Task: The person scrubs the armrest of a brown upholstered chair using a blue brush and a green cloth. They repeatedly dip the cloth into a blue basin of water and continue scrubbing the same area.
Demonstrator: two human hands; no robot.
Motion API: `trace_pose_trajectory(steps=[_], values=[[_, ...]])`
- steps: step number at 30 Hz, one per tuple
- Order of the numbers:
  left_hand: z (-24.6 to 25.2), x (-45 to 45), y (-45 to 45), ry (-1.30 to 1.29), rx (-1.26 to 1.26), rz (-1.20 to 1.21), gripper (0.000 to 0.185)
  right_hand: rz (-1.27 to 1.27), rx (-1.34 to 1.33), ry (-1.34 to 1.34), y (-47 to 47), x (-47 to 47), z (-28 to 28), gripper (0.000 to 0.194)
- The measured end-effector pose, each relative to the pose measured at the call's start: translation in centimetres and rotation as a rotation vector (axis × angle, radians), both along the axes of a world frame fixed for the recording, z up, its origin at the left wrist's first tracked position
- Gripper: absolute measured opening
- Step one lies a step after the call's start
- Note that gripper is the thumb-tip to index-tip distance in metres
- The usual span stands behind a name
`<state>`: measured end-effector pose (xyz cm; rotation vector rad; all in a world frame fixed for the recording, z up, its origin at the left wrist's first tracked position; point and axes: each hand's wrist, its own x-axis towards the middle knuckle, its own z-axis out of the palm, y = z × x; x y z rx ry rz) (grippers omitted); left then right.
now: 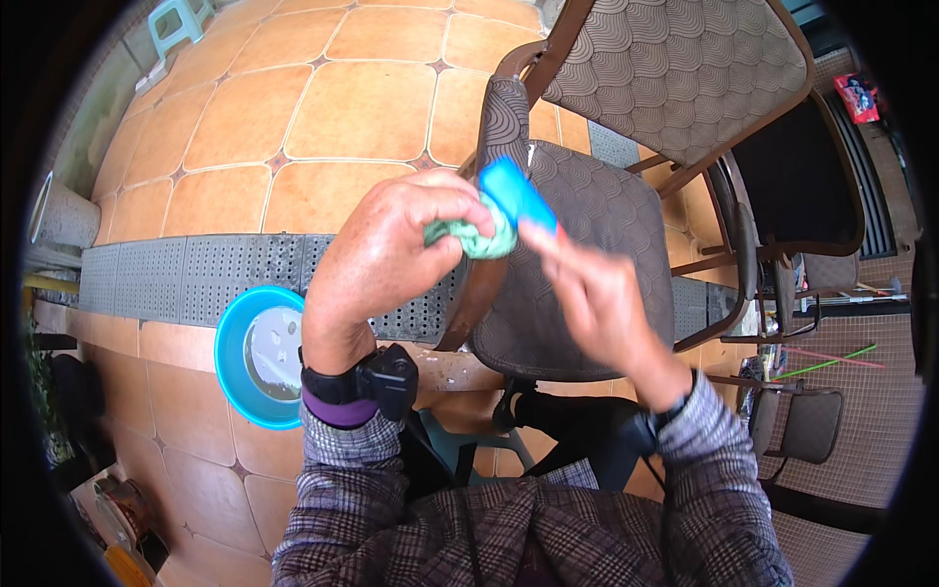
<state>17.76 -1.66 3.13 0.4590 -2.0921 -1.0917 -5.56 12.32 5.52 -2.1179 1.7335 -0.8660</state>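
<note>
In my left hand (400, 242) is a crumpled green cloth (499, 236), pinched between thumb and fingers over the wooden arm frame of a chair. My right hand (594, 293) grips a blue plastic tool (513, 192) with a bit of red near the fingers. Motion blurs that hand and the tool, so its exact kind cannot be told. The tool lies against or just over the padded armrest (502, 117), close beside the cloth. Below them spreads the brown patterned chair seat (587, 257), and the matching backrest (675, 66) rises beyond.
A blue basin (222, 352) holding cloudy water stands left of my left forearm, partly hidden by it. Perforated grey drain covers (191, 275) cross the orange tiled floor (359, 110). More chairs (807, 425) stand at the right. A pale plastic stool (176, 26) is at the far left.
</note>
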Motion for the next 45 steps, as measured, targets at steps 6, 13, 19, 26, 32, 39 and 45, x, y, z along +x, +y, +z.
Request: trace_pose_trajectory(steps=[6, 13, 19, 26, 32, 39, 45], values=[[0.1, -1.9, 0.3, 0.085, -0.011, 0.252, 0.031, -0.046, -0.150, 0.172, -3.1, -0.1, -0.2, 0.046], [-0.8, -3.3, 0.0, 0.202, 0.001, 0.299, 0.025, -0.123, -0.145, 0.084, -7.9, -0.6, -0.1, 0.035], [-0.3, -0.2, -0.6, 0.037, 0.138, 0.018, 0.028, -0.060, 0.044, 0.013, 2.6, 1.5, 0.1, 0.050], [-1.6, -4.2, -0.2, 0.267, 0.040, 0.335, 0.028, -0.247, -0.172, 0.105, -9.4, -0.4, -0.2, 0.033], [-0.4, -3.3, 0.6, 0.149, 0.002, 0.350, 0.022, -0.115, 0.058, 0.054, 0.5, 1.2, 0.6, 0.045], [-0.6, -1.6, -0.4, 0.087, -0.064, 0.361, 0.028, -0.072, -0.097, 0.288, -0.7, 1.7, -0.2, 0.048], [-1.9, -4.1, -0.9, 0.304, 0.285, 0.382, 0.032, -0.118, -0.115, 0.013, -6.4, 0.6, 0.9, 0.039]])
